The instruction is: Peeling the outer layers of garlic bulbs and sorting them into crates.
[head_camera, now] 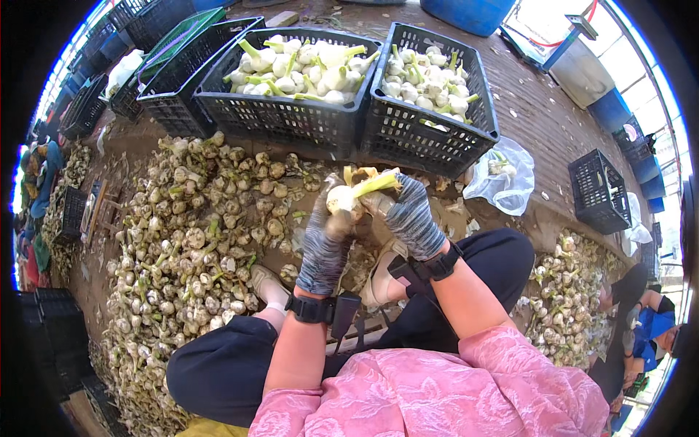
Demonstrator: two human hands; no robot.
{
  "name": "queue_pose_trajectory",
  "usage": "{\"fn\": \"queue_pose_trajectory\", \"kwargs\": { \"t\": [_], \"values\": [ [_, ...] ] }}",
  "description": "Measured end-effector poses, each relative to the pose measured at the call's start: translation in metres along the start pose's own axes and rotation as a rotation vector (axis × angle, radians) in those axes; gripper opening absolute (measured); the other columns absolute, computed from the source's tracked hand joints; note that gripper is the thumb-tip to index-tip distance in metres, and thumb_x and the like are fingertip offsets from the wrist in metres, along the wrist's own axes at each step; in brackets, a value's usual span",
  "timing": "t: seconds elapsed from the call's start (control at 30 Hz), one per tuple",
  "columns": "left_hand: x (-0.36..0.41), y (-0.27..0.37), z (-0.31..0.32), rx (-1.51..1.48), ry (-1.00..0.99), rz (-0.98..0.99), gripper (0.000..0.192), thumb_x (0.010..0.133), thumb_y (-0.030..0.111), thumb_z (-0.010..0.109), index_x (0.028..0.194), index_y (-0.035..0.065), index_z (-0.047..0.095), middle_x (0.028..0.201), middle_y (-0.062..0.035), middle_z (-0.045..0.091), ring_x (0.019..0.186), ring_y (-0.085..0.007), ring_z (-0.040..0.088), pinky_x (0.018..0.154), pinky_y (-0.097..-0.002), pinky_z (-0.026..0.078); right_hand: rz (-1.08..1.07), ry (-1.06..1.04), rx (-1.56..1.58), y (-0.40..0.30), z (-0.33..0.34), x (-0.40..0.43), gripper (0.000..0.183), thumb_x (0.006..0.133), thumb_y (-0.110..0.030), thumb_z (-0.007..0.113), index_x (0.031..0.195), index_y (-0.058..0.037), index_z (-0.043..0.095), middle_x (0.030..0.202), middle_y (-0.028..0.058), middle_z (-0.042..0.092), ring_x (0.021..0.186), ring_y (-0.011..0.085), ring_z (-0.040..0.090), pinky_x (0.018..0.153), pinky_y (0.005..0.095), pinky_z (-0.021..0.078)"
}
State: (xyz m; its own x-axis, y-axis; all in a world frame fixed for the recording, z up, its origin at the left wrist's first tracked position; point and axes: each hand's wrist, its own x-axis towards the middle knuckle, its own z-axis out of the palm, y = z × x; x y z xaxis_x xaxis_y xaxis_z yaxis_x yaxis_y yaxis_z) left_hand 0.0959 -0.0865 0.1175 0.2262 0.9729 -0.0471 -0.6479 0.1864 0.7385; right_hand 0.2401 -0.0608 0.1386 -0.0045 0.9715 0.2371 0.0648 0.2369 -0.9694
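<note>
Between my two gloved hands is a garlic bulb [339, 200] with a pale green stem pointing right and strips of dry skin loose at its top. My left hand [326, 240], in a grey knitted glove, grips the bulb from the left and below. At the stem side, my right hand [404, 210] has its thumb and fingers closed on the base of the stem and the peeling skin. Just beyond my hands stand two black plastic crates, a wide one [278, 117] and a narrower one [431, 128], both full of white trimmed garlic bulbs.
A large heap of unpeeled garlic [185, 257] spreads over the ground on my left. A clear plastic bag [505, 177] lies right of the crates. Another garlic pile [568, 306] and a co-worker in blue [652, 328] are at far right. Further crates [599, 191] stand around.
</note>
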Motion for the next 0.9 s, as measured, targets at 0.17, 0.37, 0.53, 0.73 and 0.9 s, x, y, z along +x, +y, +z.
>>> {"fn": "queue_pose_trajectory", "kwargs": {
  "t": [0.17,0.37,0.53,0.73,0.9],
  "values": [
    [0.003,-0.002,0.003,0.116,0.054,0.112,0.067,0.074,0.025,0.071,0.127,0.0041,0.037,0.11,-0.0086,0.054,0.097,-0.0171,0.055,0.085,-0.029,0.047,-0.13,0.027,-0.007,0.003,-0.002,-0.004,0.019,0.077,-0.01,0.068,0.093,-0.0008,0.062,0.085,0.005,0.065,0.075,0.0097,0.058,0.067,0.0248,0.0476],
    [-0.002,0.01,-0.001,-0.053,-0.047,0.062,0.06,0.077,0.028,0.066,0.124,0.0008,0.041,0.11,-0.0111,0.055,0.099,-0.0199,0.057,0.088,-0.0309,0.047,0.271,-0.077,0.257,-0.02,-0.011,-0.002,0.022,0.081,-0.012,0.058,0.1,-0.0004,0.062,0.086,0.0024,0.063,0.076,0.0067,0.056,0.069,0.0225,0.0451],
    [-0.002,0.006,-0.009,-0.22,-0.023,0.001,0.066,0.075,0.032,0.068,0.127,0.002,0.041,0.11,-0.0126,0.056,0.091,-0.0203,0.061,0.071,-0.0313,0.054,0.339,0.091,0.783,-0.001,-0.011,0.005,0.021,0.084,-0.014,0.057,0.1,0.0005,0.059,0.09,0.005,0.061,0.081,0.0139,0.059,0.07,0.0272,0.0481],
    [-0.001,0.016,-0.004,-0.306,-0.142,-0.029,0.07,0.072,0.024,0.073,0.129,0.0023,0.038,0.11,-0.0154,0.055,0.094,-0.0256,0.06,0.075,-0.0346,0.054,0.367,0.174,0.72,0.014,-0.028,0.017,0.021,0.084,-0.016,0.058,0.097,0.0,0.059,0.084,0.0051,0.062,0.073,0.0155,0.06,0.067,0.0284,0.0497],
    [0.003,0.023,-0.012,-0.128,-0.094,0.121,0.068,0.07,0.016,0.071,0.129,0.0059,0.038,0.118,-0.0134,0.05,0.102,-0.0264,0.056,0.088,-0.0376,0.05,0.183,-0.364,-1.103,0.019,-0.023,0.02,0.016,0.085,-0.023,0.056,0.089,-0.0091,0.063,0.071,0.0053,0.064,0.06,0.0262,0.059,0.055,0.0395,0.0427]
  ]
}}
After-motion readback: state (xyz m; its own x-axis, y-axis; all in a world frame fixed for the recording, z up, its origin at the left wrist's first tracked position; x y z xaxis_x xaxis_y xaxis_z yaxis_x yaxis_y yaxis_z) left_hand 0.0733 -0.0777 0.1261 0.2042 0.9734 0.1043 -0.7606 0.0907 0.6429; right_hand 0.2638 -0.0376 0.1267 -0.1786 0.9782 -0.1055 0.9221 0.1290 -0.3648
